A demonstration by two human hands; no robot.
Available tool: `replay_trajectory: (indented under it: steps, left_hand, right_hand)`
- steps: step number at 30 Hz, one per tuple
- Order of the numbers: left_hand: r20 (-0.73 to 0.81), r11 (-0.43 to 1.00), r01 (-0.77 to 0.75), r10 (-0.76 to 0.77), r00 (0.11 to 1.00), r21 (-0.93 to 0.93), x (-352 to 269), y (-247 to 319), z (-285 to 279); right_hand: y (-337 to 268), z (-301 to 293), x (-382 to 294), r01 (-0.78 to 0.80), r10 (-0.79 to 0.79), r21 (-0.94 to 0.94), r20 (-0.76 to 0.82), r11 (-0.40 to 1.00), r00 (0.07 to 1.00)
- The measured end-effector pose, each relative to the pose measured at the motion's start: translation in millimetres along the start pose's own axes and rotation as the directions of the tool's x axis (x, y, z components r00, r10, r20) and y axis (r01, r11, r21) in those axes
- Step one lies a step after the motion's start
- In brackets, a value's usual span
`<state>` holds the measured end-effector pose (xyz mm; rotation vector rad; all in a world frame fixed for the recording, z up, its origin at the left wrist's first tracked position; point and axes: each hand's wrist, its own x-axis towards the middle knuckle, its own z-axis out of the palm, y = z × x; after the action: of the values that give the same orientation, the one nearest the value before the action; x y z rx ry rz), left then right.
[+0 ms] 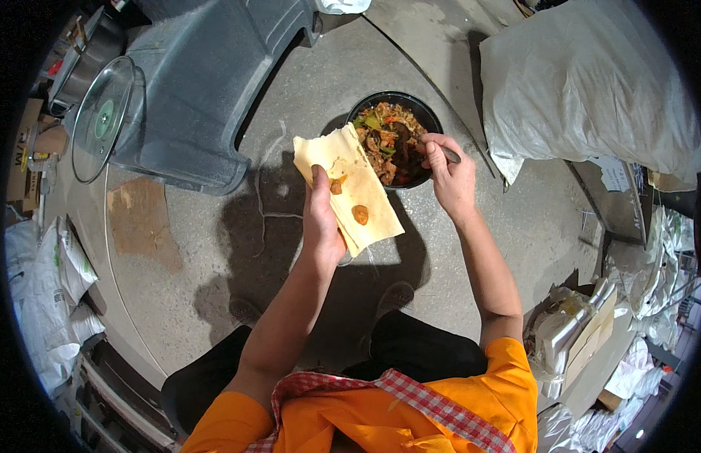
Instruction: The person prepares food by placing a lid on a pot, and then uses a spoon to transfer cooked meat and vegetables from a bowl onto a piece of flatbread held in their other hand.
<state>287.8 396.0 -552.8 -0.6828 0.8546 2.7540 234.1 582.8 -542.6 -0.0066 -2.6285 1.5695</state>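
My left hand (322, 221) grips a folded sheet of thin flatbread (379, 209), thumb on top. Two small pieces of cooked food (360, 214) lie on the bread, one close to my thumb. Beyond the bread is a round black bowl (431, 116) of a cooked mix that looks like meat with green and red vegetables (379, 127). The bread's far corner overlaps the bowl's left side in view. My right hand (453, 175) holds a dark-handled spoon (451, 154) over the bowl's right rim; its head is in the food, partly hard to make out.
A grey plastic step or bench (197, 85) stands at the left, with a glass lid (103, 119) leaning by a metal pot (93, 56). A torn cardboard piece (141, 218) and string (261, 192) lie on the concrete floor. White sacks (50, 283) are at left; a large wrapped bundle (582, 85) stands right.
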Motion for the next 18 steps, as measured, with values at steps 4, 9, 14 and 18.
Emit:
replay_trajectory:
  steps: [4,9,14,18]
  left_hand:
    - [-0.016,1.0,-0.012,0.012,1.0,0.014,1.4,-1.7,-3.0]
    - [-0.017,0.999,-0.019,0.02,1.0,0.038,0.9,0.3,-0.5]
    - [-0.054,0.995,-0.023,0.028,0.998,0.094,-1.8,5.5,4.8]
    - [-0.024,1.0,-0.01,0.01,1.0,0.011,-0.2,10.6,2.3]
  right_hand:
    - [-0.8,0.4,5.2,-0.189,0.183,0.224,0.047,0.956,0.982]
    - [11.9,-2.9,14.2,-0.353,0.336,0.481,0.125,0.803,0.934]
    - [2.1,-1.3,8.4,-0.275,0.235,0.38,0.148,0.883,0.961]
    - [-7.0,10.0,1.4,-0.214,0.171,0.221,0.2,0.951,0.965]
